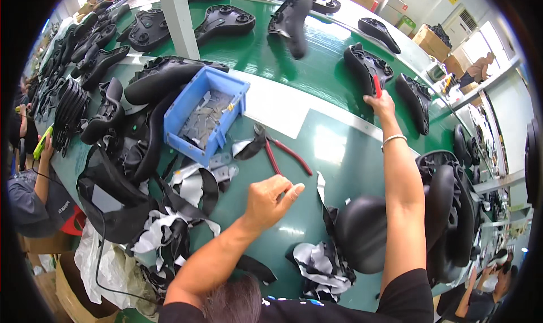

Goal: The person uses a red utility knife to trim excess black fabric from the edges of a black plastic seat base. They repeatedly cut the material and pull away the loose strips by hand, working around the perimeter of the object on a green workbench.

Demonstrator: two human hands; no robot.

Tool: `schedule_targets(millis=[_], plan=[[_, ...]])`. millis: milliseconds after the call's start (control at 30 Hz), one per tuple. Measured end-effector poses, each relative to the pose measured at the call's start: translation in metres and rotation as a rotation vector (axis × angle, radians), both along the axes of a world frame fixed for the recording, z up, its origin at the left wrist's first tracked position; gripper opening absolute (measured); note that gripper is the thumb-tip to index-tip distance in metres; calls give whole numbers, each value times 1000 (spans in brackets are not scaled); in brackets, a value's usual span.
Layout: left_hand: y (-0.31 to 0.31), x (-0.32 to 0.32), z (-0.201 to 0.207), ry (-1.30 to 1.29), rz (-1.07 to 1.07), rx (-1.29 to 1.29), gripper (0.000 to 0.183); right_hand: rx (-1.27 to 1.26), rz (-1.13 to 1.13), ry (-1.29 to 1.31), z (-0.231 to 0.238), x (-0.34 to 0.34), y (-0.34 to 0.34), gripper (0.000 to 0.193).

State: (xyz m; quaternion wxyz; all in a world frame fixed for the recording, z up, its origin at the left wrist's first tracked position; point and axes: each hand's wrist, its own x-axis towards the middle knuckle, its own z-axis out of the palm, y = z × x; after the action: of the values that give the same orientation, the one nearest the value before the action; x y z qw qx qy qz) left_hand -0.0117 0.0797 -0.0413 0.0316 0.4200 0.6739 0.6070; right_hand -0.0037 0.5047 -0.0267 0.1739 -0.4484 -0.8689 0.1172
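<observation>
My right arm reaches far forward, and my right hand [382,103] is closed around a red tool [377,86]; its working end is too hidden to name. The tool overlaps a black bicycle saddle [362,63] lying underside up on the green surface. My left hand [270,201] hovers over or rests on the table with curled fingers and the thumb sticking out; no object shows in it. Just beyond it lie red-handled nippers [288,156], handles spread, their head by a black and white scrap [246,147]. Another saddle [291,23] farther off is blurred and tilted.
A blue bin [232,128] with small metal pieces stands left of centre. Black saddles crowd the left, and more [447,210] are piled beside my right arm. Fabric scraps [322,263] lie near me. A white post [178,20] rises behind the bin. Other people work around.
</observation>
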Motion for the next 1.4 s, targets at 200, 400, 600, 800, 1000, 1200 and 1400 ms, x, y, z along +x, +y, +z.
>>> schedule_targets(millis=[200, 400, 600, 800, 1000, 1200, 1400], plan=[[3, 1, -2, -55, 87, 86, 21, -552, 82, 413, 35, 5, -60, 39], [7, 9, 24, 447, 269, -15, 69, -1384, 198, 1088, 107, 119, -268, 29], [-12, 45, 60, 284, 225, 289, 51, -1264, 436, 887, 112, 224, -379, 27], [-97, 32, 72, -1180, 33, -94, 44, -725, 394, 553, 61, 279, -354, 30], [-114, 19, 72, -1036, -194, -282, 44, -93, 845, 339, 59, 257, -341, 52], [-90, 6, 86, -745, -301, -479, 41, 261, 992, -213, 87, 243, -323, 63], [-105, 19, 75, -760, -128, -410, 38, -139, 671, -108, 46, 289, -387, 58]])
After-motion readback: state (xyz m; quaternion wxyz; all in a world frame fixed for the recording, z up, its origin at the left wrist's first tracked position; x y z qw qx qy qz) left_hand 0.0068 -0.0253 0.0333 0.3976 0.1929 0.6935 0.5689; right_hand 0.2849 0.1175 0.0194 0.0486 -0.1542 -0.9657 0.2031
